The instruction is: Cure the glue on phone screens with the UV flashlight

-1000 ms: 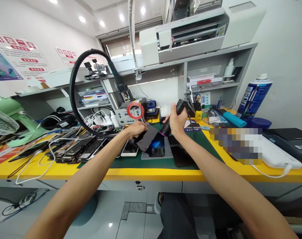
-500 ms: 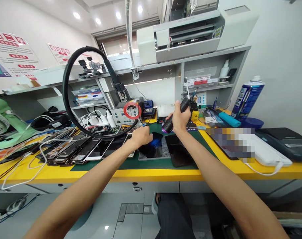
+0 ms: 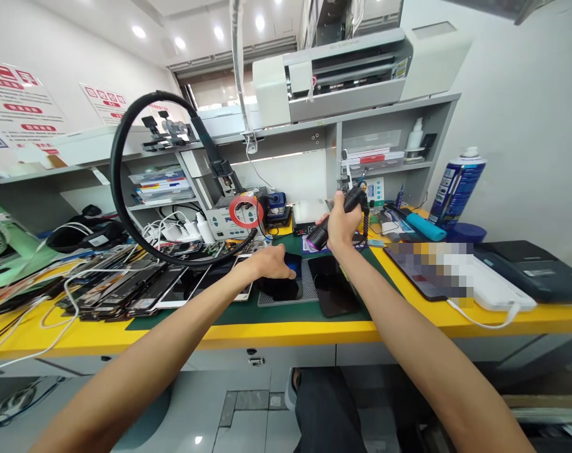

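My right hand is wrapped around a black flashlight, tilted with its head down to the left and a purple glow at its front rim. Below it, a dark glossy tablet-like panel lies on the green mat. My left hand hovers at or touches a dark phone-sized screen, its thumb and forefinger apart; whether it makes contact is unclear. That screen rests on a grey perforated plate, and a blue reflection shows near my fingers.
Stacked phone screens and white cables crowd the left. A black gooseneck arcs over them beside a roll of red tape. On the right are a tablet, a white power bank and a blue spray can.
My left hand has gone from a closed shape to thumb and forefinger apart over the screen. The flashlight's front rim now glows purple. The whole view has shifted slightly.
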The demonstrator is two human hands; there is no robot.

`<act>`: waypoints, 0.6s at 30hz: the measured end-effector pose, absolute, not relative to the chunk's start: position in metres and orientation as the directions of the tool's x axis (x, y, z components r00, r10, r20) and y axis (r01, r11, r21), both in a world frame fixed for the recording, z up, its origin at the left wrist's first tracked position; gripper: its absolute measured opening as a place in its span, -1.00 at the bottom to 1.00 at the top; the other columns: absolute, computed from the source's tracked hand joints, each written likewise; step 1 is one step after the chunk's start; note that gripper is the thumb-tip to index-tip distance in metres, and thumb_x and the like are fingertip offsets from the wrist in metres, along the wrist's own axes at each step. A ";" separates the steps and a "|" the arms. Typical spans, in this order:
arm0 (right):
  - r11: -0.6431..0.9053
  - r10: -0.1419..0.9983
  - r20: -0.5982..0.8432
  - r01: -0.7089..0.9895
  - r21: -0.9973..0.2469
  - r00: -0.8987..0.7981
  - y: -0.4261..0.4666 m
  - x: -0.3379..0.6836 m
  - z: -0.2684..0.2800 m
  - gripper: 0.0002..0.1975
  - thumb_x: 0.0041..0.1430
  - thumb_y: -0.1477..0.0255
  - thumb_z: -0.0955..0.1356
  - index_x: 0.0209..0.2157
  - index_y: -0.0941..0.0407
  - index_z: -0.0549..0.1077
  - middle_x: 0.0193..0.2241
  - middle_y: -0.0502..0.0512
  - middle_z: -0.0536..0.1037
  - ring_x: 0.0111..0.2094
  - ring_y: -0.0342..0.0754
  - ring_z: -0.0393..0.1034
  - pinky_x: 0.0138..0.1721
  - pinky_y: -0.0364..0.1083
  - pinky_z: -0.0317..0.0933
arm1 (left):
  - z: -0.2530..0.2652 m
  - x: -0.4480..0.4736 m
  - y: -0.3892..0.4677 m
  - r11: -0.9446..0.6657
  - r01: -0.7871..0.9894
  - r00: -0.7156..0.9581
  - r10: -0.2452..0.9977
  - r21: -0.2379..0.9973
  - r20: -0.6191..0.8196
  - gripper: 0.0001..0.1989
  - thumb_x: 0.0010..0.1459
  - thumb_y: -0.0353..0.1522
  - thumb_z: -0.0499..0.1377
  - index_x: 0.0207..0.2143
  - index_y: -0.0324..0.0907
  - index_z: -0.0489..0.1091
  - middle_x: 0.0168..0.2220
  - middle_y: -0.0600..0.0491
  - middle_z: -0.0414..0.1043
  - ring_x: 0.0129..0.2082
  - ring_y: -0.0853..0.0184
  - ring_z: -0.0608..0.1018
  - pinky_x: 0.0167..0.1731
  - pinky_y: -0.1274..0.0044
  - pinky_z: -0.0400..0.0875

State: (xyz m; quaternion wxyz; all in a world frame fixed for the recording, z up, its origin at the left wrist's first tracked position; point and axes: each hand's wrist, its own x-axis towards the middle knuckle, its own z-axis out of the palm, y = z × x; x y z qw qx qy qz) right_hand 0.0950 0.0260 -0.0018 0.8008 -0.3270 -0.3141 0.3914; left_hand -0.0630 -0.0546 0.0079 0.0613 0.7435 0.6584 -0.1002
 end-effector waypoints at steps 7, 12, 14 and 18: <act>0.477 0.825 0.236 -0.410 -0.778 0.513 0.029 0.096 -0.002 -0.69 0.18 0.17 0.35 -0.19 0.07 0.27 -0.55 -0.09 0.42 -0.74 -0.09 0.31 -0.72 -0.09 0.25 | 0.014 -0.051 -0.060 -0.071 0.995 0.050 0.967 -0.073 -0.249 -0.10 0.02 0.07 0.18 0.22 -0.41 0.16 0.03 -0.36 0.47 0.00 -0.03 0.56 -0.23 0.42 0.47; 0.476 0.824 0.231 -0.411 -0.778 0.517 0.031 0.097 -0.003 -0.69 0.17 0.17 0.35 -0.19 0.06 0.27 -0.60 -0.12 0.38 -0.75 -0.09 0.30 -0.73 -0.10 0.23 | 0.015 -0.041 -0.062 -0.087 0.991 0.056 0.959 -0.100 -0.277 -0.04 0.08 0.05 0.18 0.29 -0.49 0.05 0.08 -0.44 0.42 0.10 -0.09 0.50 -0.12 0.40 0.45; 0.477 0.821 0.230 -0.407 -0.779 0.522 0.031 0.098 -0.003 -0.69 0.17 0.17 0.35 -0.18 0.07 0.27 -0.62 -0.14 0.35 -0.74 -0.08 0.31 -0.72 -0.11 0.23 | 0.014 -0.038 -0.062 -0.084 0.989 0.048 0.960 -0.120 -0.277 -0.02 0.10 0.03 0.19 0.31 -0.52 0.01 0.10 -0.48 0.39 0.13 -0.14 0.46 -0.08 0.35 0.44; 0.470 0.820 0.228 -0.390 -0.792 0.525 0.031 0.098 -0.004 -0.67 0.17 0.17 0.34 -0.14 0.07 0.29 -0.63 -0.13 0.35 -0.73 -0.06 0.32 -0.71 -0.08 0.25 | 0.015 -0.038 -0.063 -0.074 0.991 0.038 0.957 -0.115 -0.289 -0.07 0.14 0.00 0.18 0.31 -0.50 0.02 0.11 -0.47 0.39 0.12 -0.11 0.48 -0.08 0.37 0.45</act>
